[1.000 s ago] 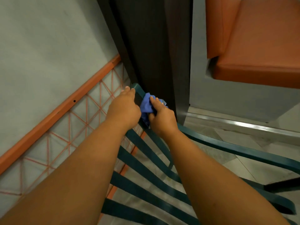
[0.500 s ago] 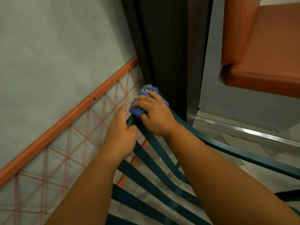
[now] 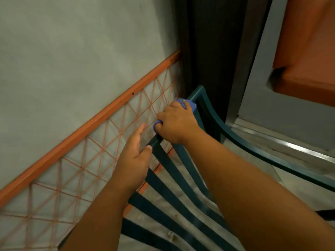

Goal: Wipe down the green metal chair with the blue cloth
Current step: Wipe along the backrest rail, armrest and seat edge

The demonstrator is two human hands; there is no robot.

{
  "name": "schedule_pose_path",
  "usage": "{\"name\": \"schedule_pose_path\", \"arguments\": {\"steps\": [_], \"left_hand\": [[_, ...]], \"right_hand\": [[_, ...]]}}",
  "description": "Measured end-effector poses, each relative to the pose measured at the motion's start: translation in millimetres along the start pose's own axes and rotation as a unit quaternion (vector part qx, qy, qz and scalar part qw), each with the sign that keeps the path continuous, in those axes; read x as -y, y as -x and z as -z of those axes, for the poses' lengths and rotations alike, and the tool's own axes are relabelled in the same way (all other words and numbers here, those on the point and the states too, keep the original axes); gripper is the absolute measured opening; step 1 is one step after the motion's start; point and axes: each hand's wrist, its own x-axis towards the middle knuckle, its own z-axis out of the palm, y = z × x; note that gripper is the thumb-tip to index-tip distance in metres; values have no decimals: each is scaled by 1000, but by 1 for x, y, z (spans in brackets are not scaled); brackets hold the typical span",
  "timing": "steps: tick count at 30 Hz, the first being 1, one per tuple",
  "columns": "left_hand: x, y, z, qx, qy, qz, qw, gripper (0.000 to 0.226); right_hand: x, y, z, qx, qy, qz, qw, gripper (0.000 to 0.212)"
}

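A café or waiting area seems to be showing: an orange padded bench [image 3: 308,57] sitting by a slatted green metal chair [image 3: 208,113].

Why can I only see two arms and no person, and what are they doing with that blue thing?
The picture comes from a camera worn on the person's head, looking forward and down, so you see only their own arms reaching out. The right hand has its fingers curled round a crumpled blue cloth and presses it on the top rail of a green metal chair with flat slats. That is wiping. The left hand holds nothing; its fingers are straight, and its thumb is at the same rail, lower down. Behind the chair is a grey wall with an orange strip and orange crisscross lines. At the top right is an orange padded seat.
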Motion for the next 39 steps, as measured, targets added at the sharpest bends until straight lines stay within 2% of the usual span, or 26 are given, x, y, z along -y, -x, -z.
{"name": "schedule_pose_path", "arguments": {"steps": [3, 6, 9, 11, 13, 15, 17, 19, 21, 24, 26, 28, 30, 35, 39], "left_hand": [[7, 27, 24, -15, 2, 19, 1000, 52], [21, 48, 51, -26, 19, 52, 998, 47], [31, 63, 72, -36, 34, 77, 996, 41], [32, 71, 80, -31, 44, 89, 995, 40], [30, 75, 86, -25, 56, 100, 993, 39], [28, 79, 91, -22, 54, 95, 994, 38], [27, 83, 97, -23, 44, 91, 995, 35], [27, 87, 104, -24, 39, 99, 994, 34], [29, 90, 110, -19, 39, 106, 993, 34], [32, 93, 114, -18, 48, 117, 992, 33], [33, 93, 114, -18, 44, 130, 990, 31], [37, 92, 112, -9, 12, 129, 992, 29], [40, 93, 109, 8, -37, 122, 992, 29], [44, 98, 107, 33, -136, 94, 986, 31], [49, 104, 106, 21, -187, 63, 980, 34]], "right_hand": [[20, 10, -7, -15, 0, -74, 997, 40], [62, 34, -13, -8, -18, -79, 997, 40], [110, 68, -19, -19, -48, -38, 998, 37], [138, 90, -25, -32, -57, 28, 997, 33], [149, 104, -33, -54, -93, 108, 988, 31], [144, 108, -38, -66, -120, 133, 982, 36], [142, 108, -41, -71, -125, 70, 987, 42], [153, 114, -40, -81, -144, -17, 986, 39], [174, 124, -45, -98, -164, -53, 980, 35], [208, 146, -48, -73, -186, -20, 980, 34], [226, 163, -51, -61, -187, 33, 980, 41], [240, 179, -60, -71, -193, 96, 974, 50], [244, 188, -71, -102, -242, 136, 955, 43], [237, 196, -88, -168, -282, 164, 930, 36], [238, 216, -109, -214, -300, 156, 916, 32]]}}
